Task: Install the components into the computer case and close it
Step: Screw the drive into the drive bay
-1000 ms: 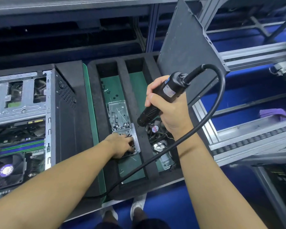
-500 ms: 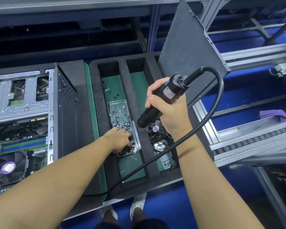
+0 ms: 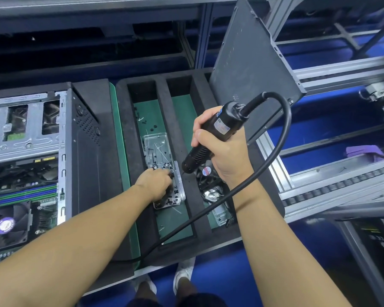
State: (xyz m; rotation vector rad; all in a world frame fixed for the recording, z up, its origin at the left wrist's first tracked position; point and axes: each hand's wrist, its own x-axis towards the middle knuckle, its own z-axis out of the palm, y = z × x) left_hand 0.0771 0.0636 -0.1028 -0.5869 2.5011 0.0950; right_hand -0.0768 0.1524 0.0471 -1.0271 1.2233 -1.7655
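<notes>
**Q:** Which parts were hidden or cut off?

**A:** The left hand (image 3: 155,182) reached down into the clear plastic tray of small black screws (image 3: 176,197). Its fingers were curled under the palm, so whether they pinched a screw could not be told. The open black computer case (image 3: 84,151) lay at the left and was cut by the frame edge. Only part of its interior showed: a round cooler fan (image 3: 7,224) and green and blue memory sticks (image 3: 27,193). The right forearm covered much of the right compartment of the black foam organiser (image 3: 177,138). A small fan with a red label (image 3: 206,170) showed beside the wrist, and the clutter below it was too tangled to name.

**Q:** How was the right hand occupied?

**A:** The right hand (image 3: 224,156) was wrapped round the black electric screwdriver (image 3: 217,131). It held the tool tilted, tip down over the foam divider, near the left hand. The thick black cable (image 3: 186,224) looped out to the right, then crossed back over the organiser's 2 green-floored compartments.

**Q:** What else stood around?

**A:** A second clear plastic tray (image 3: 157,149) lay just behind the first. The dark grey metal side panel (image 3: 248,63) leaned upright behind the organiser, apart from the case. A purple cloth (image 3: 361,150) lay on the racking at the right. 2 white shoes (image 3: 184,271) showed below.
</notes>
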